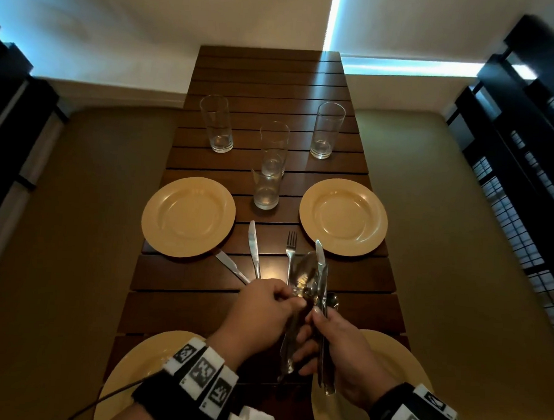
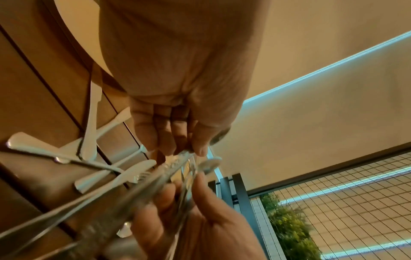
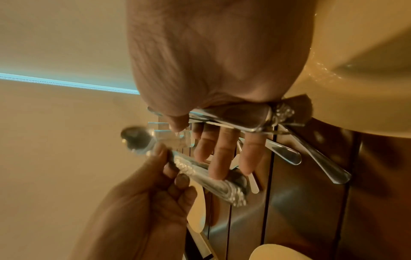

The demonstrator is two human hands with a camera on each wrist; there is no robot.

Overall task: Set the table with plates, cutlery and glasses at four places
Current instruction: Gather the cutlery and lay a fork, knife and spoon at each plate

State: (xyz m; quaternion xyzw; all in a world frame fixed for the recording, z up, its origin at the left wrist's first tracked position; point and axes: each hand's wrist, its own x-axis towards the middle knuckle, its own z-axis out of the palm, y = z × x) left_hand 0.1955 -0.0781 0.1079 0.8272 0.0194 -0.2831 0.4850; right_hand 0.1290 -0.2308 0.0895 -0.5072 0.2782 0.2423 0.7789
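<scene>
Both hands meet over the near middle of the dark slatted table. My left hand pinches a spoon with an ornate handle, bowl pointing away. My right hand grips a bundle of cutlery with a knife tip sticking up; its handles sit under the thumb while the fingers reach toward the spoon. Yellow plates lie far left, far right, near left and near right. All plates are bare.
Loose on the table beyond my hands lie a knife, a fork and another handle by the far left plate. Tall glasses stand at the back left and right, two more in the middle.
</scene>
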